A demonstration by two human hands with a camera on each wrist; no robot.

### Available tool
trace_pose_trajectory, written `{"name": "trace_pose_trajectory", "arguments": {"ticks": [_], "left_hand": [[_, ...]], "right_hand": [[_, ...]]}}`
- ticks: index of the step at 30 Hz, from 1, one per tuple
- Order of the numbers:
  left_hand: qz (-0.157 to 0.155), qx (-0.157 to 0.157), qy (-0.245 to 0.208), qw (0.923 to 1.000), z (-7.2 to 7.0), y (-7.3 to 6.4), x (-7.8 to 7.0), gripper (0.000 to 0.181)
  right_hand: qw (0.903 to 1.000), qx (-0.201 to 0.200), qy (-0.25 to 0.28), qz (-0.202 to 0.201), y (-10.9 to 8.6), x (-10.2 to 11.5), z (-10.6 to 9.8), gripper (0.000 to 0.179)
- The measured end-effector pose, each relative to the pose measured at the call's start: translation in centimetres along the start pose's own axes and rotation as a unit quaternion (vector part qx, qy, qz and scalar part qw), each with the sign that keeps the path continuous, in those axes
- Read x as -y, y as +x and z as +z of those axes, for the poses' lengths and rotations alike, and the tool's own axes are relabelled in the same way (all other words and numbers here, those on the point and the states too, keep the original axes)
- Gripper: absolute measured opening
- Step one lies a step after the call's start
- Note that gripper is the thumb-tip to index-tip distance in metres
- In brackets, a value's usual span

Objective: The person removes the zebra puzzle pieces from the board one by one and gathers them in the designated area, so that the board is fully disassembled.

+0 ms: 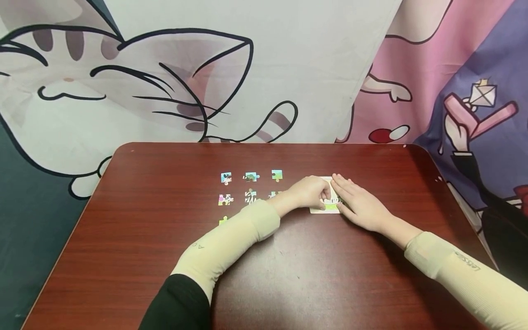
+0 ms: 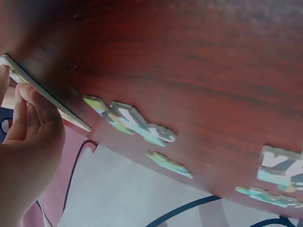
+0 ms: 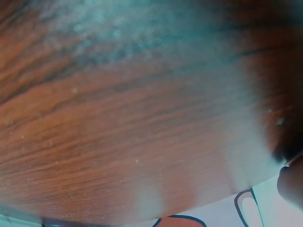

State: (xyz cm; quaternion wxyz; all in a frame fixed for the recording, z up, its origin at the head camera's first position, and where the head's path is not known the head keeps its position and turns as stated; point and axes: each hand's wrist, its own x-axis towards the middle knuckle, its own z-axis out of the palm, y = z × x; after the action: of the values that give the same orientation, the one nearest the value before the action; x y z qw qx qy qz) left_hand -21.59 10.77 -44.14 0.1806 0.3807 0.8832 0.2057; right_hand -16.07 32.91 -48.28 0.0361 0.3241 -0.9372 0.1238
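Note:
A pale-framed puzzle board [image 1: 317, 211] with a green strip in its picture lies on the brown table, largely covered by both hands. My left hand [image 1: 307, 191] reaches over its left side with fingers curled down. In the left wrist view, the fingertips [image 2: 26, 91] meet at the board's picture; I cannot tell whether they pinch a piece. My right hand [image 1: 363, 206] rests along the board's right edge, fingers straight and together. To the left, puzzle pieces lie in spaced rows, among them a blue one [image 1: 226, 178], a green one [image 1: 277, 174] and a striped one [image 1: 250, 196].
My left sleeve [image 1: 231, 243] crosses in front of the lower rows and hides part of them. Another piece [image 1: 223, 220] shows just above that sleeve. Behind the table [image 1: 144, 192] hangs a cat-patterned cloth [image 1: 297, 59]; a black object [image 1: 507, 238] stands at the right.

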Motion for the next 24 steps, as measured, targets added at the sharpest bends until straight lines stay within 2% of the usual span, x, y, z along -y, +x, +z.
{"name": "trace_pose_trajectory", "arguments": {"ticks": [9, 24], "left_hand": [[-0.011, 0.004, 0.016, 0.9998, -0.19, 0.13, -0.33, 0.025], [-0.017, 0.01, -0.011, 0.9997, -0.26, 0.14, -0.27, 0.022]], "right_hand": [[1.0, 0.003, 0.001, 0.002, -0.01, 0.2, -0.34, 0.062], [1.0, -0.002, 0.003, -0.002, -0.04, 0.21, -0.2, 0.062]]}}
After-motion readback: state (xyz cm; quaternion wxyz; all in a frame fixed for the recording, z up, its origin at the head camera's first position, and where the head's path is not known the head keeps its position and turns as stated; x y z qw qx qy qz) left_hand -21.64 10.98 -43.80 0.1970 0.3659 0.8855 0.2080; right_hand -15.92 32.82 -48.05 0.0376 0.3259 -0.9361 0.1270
